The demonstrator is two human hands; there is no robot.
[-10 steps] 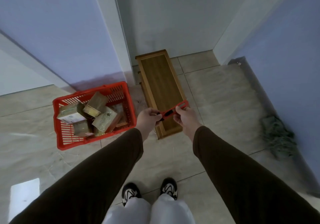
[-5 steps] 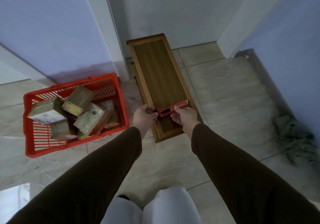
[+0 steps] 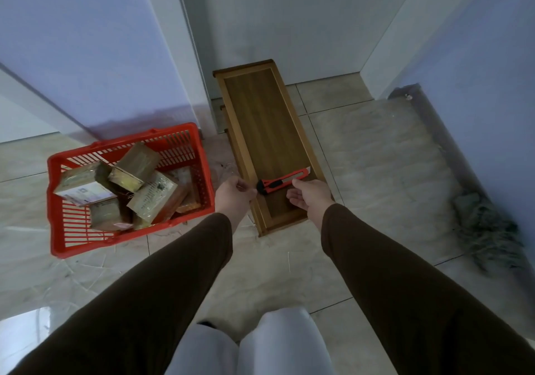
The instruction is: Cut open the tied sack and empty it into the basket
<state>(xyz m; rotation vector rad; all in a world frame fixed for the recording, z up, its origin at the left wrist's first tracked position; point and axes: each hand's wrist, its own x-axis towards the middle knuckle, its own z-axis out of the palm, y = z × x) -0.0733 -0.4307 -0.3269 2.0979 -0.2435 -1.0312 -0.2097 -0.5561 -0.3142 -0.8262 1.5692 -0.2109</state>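
Your left hand (image 3: 235, 193) has its fingers loosely curled, holding nothing, just left of the cutter (image 3: 282, 180). Your right hand (image 3: 311, 196) is relaxed and open, fingertips at the cutter's blade end. The cutter lies on the wooden surface (image 3: 266, 119). The basket (image 3: 58, 206), full of parcels (image 3: 136, 166), sits left of your left fingers; the sack (image 3: 486, 224) lies well right.

You wear long dark brown sleeves (image 3: 162, 282) on both arms, plain and smooth, with no cuffs, buttons or markings showing, and each ends at the wrist. Your left hand (image 3: 234, 198) and right hand (image 3: 311, 196) are bare: no gloves, rings or watch. Below, your legs are in light grey-white trousers (image 3: 260, 345).
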